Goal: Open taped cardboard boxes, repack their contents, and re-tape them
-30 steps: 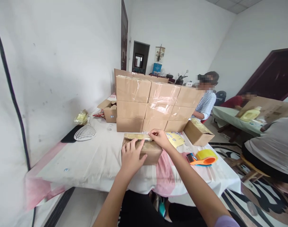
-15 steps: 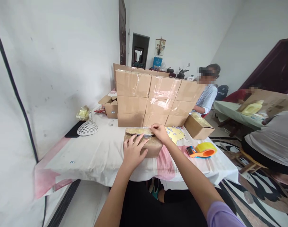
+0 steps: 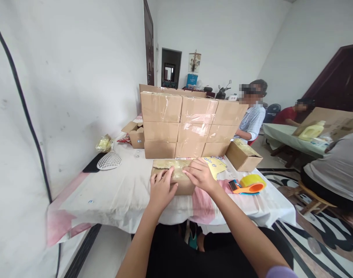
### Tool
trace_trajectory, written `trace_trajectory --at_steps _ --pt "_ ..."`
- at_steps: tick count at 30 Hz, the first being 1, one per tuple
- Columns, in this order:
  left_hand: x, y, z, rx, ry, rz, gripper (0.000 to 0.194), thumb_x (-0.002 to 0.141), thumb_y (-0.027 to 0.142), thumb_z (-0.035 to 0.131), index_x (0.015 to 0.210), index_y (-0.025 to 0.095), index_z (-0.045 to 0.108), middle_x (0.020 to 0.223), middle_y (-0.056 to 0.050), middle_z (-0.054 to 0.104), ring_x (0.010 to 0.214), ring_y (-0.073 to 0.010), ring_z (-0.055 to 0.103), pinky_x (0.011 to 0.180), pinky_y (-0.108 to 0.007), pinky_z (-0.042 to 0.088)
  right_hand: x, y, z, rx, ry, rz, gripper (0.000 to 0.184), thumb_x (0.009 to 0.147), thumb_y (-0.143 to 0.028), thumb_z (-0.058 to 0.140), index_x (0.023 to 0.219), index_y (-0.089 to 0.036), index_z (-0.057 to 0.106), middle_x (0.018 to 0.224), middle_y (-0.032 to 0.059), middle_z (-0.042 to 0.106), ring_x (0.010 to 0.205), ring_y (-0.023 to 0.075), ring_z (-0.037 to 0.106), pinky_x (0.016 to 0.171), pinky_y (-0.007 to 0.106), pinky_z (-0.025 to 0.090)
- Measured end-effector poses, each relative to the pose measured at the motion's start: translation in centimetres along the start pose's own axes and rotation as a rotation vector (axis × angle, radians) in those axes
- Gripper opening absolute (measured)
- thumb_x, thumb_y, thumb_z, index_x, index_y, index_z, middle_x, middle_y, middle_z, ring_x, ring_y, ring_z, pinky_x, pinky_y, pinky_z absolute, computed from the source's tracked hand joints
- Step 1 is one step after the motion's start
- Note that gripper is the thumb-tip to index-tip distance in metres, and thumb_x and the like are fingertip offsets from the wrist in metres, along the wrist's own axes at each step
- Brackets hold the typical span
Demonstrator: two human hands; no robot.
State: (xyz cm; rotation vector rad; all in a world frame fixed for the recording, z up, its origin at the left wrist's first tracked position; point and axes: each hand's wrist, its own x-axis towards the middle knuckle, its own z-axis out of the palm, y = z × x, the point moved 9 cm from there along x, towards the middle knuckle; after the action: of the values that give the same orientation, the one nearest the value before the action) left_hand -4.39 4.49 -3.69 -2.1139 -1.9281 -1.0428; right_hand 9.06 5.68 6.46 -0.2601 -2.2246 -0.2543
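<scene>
A small brown cardboard box (image 3: 182,188) with clear tape across its top lies on the table right in front of me. My left hand (image 3: 161,188) rests on its left side, fingers spread over the top and the thumb down against the front. Over the right part of the top is my right hand (image 3: 200,174), its fingers bent and bunched together at the taped seam. Whatever is under those fingertips is hidden. To the right lies an orange tape dispenser (image 3: 252,186) with a yellowish roll, and behind it stands another taped box (image 3: 243,154).
A wall of stacked cardboard boxes (image 3: 194,125) rises behind my box. At the left are a white perforated object (image 3: 109,161), a bagged yellow item (image 3: 103,143) and an open carton (image 3: 136,135). One person (image 3: 254,116) sits behind the stack; others sit at the right-hand table (image 3: 280,131).
My right hand has drawn slightly nearer, from a pinch at the box's back edge to bunched fingers at the seam. The dark gap between the flaps no longer shows.
</scene>
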Motion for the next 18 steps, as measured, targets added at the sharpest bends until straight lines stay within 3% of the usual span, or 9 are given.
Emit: trace_trajectory --at_steps 4,9,12,14,16,18 --pt "0.1 0.1 0.0 -0.001 0.01 -0.004 0.056 0.096 0.031 0.054 0.15 0.021 0.044 0.144 -0.009 0.064 0.133 -0.0286 0.052 0.11 -0.052 0.029 -1.3 -0.5 -0.6 -0.007 0.087 -0.037 0.015 0.1 -0.019 0.059 0.094 -0.021 0.073 0.076 0.0034 0.07 0.069 0.0175 0.055 0.067 0.035 0.04" --pt "-0.2 0.2 -0.1 0.007 0.01 -0.011 0.055 0.096 0.033 0.054 0.149 0.023 0.045 0.142 -0.008 0.065 0.133 -0.0288 0.053 0.11 -0.051 0.029 -2.1 -2.1 -1.1 -0.029 0.124 -0.054 0.015 0.093 -0.015 0.066 0.105 -0.022 0.072 0.089 0.0057 0.076 0.079 0.0207 0.062 0.069 0.037 0.047" --pt "-0.4 0.1 0.0 0.01 0.011 -0.012 0.057 0.096 0.032 0.054 0.151 0.023 0.044 0.141 -0.009 0.066 0.132 -0.028 0.053 0.11 -0.05 0.029 -2.2 -3.5 -2.6 0.046 0.187 -0.045 0.018 0.093 -0.015 0.066 0.107 -0.025 0.071 0.088 0.0047 0.077 0.077 0.0206 0.065 0.066 0.037 0.048" --pt "-0.4 0.0 0.1 0.007 0.013 -0.017 0.056 0.096 0.032 0.054 0.151 0.024 0.045 0.141 -0.008 0.066 0.132 -0.0278 0.054 0.11 -0.05 0.029 -2.1 -3.2 -4.6 0.158 0.323 0.065 0.018 0.094 -0.015 0.062 0.104 -0.027 0.071 0.087 0.0043 0.075 0.074 0.0206 0.066 0.066 0.038 0.05" --pt "-0.1 -0.1 0.2 0.002 0.012 -0.028 0.055 0.096 0.033 0.054 0.15 0.025 0.046 0.14 -0.008 0.066 0.132 -0.0282 0.053 0.111 -0.05 0.029 -2.1 -1.2 -6.0 0.258 0.448 0.268 0.014 0.096 -0.018 0.059 0.095 -0.027 0.07 0.083 0.0041 0.071 0.073 0.0208 0.065 0.069 0.039 0.051" --pt "0.1 -0.2 0.3 -0.006 0.009 -0.043 0.056 0.095 0.034 0.055 0.15 0.025 0.047 0.14 -0.008 0.066 0.133 -0.0287 0.052 0.112 -0.051 0.028 -1.8 1.6 -5.3 0.333 0.42 0.493 0.017 0.097 -0.026 0.059 0.083 -0.025 0.068 0.078 0.0036 0.068 0.074 0.0202 0.063 0.072 0.037 0.05"
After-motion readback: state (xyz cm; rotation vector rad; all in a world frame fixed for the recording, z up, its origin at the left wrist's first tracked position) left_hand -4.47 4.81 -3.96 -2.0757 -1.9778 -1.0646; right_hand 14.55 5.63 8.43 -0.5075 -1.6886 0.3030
